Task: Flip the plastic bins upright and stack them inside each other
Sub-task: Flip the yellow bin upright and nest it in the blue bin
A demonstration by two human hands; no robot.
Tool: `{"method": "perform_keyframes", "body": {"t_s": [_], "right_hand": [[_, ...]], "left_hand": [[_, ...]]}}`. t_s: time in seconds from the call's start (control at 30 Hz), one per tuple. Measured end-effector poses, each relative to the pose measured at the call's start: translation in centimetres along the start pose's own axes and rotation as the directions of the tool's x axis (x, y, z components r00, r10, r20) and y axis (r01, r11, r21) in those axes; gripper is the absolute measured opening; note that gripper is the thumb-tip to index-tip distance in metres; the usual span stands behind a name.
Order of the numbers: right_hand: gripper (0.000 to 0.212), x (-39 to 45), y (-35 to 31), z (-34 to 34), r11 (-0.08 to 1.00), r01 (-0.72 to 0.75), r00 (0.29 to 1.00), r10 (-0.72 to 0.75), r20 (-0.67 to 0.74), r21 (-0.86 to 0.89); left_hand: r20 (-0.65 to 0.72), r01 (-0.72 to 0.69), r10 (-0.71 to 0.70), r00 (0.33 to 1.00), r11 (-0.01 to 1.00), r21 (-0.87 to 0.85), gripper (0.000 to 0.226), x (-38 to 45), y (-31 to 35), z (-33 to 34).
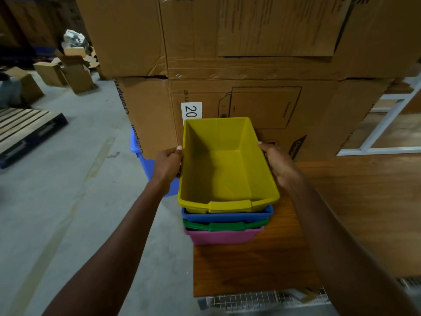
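An upright yellow bin (225,169) sits on top of a nested stack: a blue bin (227,215), a green bin (225,225) and a pink bin (222,236) below it, all on a wooden tabletop (262,265). My left hand (167,166) grips the yellow bin's left rim, thumb over the edge. On the opposite rim, my right hand (281,165) grips in the same way. The yellow bin's inside holds nothing. Only the front rims and handles of the lower bins show.
Large stacked cardboard boxes (250,65) stand right behind the bins. A light blue bin (148,163) sits on the floor left of the table. A wooden pallet (25,131) and small open cartons (68,69) lie on the concrete floor at left. A white frame (385,128) leans at right.
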State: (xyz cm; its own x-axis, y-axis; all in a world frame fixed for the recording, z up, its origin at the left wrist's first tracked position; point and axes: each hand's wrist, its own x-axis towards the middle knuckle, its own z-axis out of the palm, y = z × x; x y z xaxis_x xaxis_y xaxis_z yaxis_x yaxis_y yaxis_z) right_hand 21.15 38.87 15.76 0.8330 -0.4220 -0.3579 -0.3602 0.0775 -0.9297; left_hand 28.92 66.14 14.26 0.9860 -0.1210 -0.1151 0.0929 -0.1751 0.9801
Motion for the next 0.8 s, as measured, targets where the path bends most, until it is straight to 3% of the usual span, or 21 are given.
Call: {"method": "perform_keyframes", "body": {"t_s": [0.63,0.8], "right_hand": [[0.034,0.0,2.2,0.1,1.000,-0.003,0.999,0.005,-0.049,0.031],[0.019,-0.4,2.1,0.1,1.000,0.012,0.999,-0.011,-0.036,0.027]], "left_hand": [[0.014,0.008,-0.008,1.000,1.000,0.028,0.040,0.1,-2.8,0.8],[0.003,0.014,-0.014,1.000,0.999,0.032,0.039,0.1,-3.1,0.8]]}}
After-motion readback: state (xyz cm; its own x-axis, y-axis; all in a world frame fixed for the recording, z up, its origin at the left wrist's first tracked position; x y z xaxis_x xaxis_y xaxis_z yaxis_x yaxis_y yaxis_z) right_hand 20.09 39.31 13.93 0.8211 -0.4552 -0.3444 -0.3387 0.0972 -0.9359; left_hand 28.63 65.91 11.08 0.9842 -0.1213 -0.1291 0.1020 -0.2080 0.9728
